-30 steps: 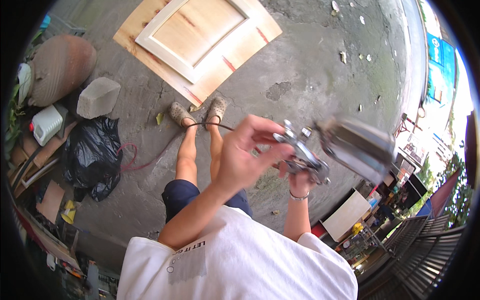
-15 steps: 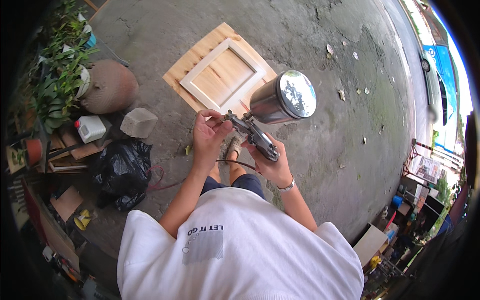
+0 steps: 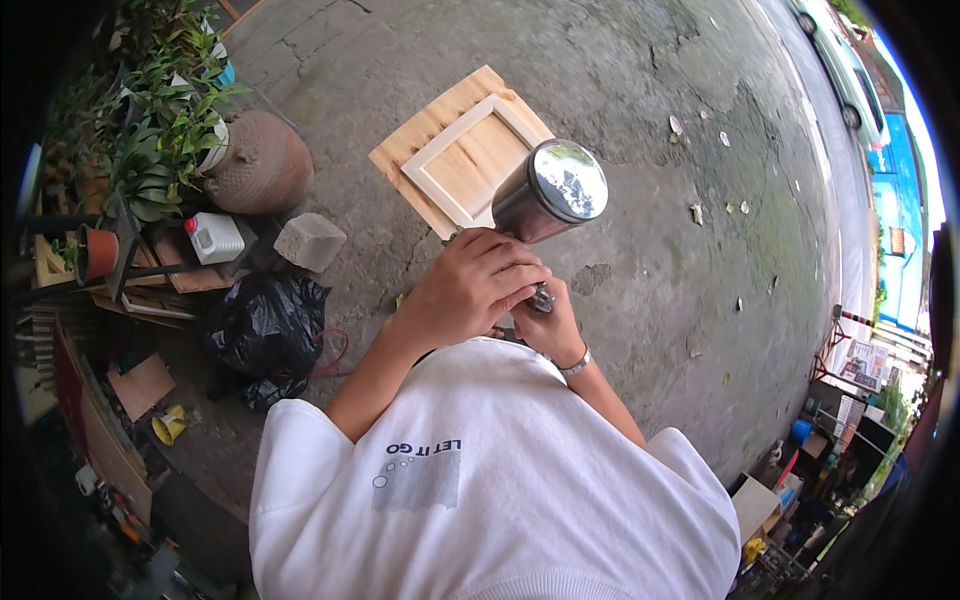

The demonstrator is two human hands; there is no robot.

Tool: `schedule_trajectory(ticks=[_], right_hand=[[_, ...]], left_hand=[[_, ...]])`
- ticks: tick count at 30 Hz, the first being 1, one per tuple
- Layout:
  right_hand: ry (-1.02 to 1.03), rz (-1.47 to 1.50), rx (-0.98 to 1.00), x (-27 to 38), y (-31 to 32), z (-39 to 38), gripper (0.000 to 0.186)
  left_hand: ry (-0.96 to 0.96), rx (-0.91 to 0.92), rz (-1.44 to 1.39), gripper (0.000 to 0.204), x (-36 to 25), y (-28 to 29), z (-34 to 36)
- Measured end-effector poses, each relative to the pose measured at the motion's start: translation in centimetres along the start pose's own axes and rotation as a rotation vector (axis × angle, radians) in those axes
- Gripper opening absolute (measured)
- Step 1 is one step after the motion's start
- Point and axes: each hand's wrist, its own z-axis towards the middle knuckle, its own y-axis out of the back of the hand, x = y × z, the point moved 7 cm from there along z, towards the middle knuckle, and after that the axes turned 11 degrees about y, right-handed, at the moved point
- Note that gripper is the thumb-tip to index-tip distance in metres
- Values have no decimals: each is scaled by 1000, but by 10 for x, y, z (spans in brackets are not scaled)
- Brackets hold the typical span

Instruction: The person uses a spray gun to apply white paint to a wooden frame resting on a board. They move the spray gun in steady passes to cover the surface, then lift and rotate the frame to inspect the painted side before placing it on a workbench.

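Observation:
I hold a spray gun with a shiny metal cup [image 3: 552,190] in front of my chest. My left hand [image 3: 468,288] is closed over the top of the gun's body, just below the cup. Beneath it, my right hand [image 3: 545,325] grips the handle, with a bracelet on that wrist; most of the gun's body is hidden by my fingers. On the concrete ground beyond the cup lies a pale wooden framed panel [image 3: 455,160] on a plywood sheet.
To the left stand a round clay pot [image 3: 262,165], potted plants [image 3: 165,110], a white jug [image 3: 213,238], a grey stone block [image 3: 309,241] and a black rubbish bag [image 3: 262,328]. Wood scraps lie at far left; clutter and crates at lower right.
The spray gun has come in closer to my chest with the cup upright. My left hand has moved from the gun's side to close over its body.

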Motion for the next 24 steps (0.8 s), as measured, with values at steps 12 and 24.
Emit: schedule_trajectory(ticks=[12,24], right_hand=[[117,-108,82,9,-11,-14,31],[245,-171,91,12,-16,-16,29]], left_hand=[[5,140,-7,32,-6,-14,-14],[43,154,87,19,-19,-21,-19]])
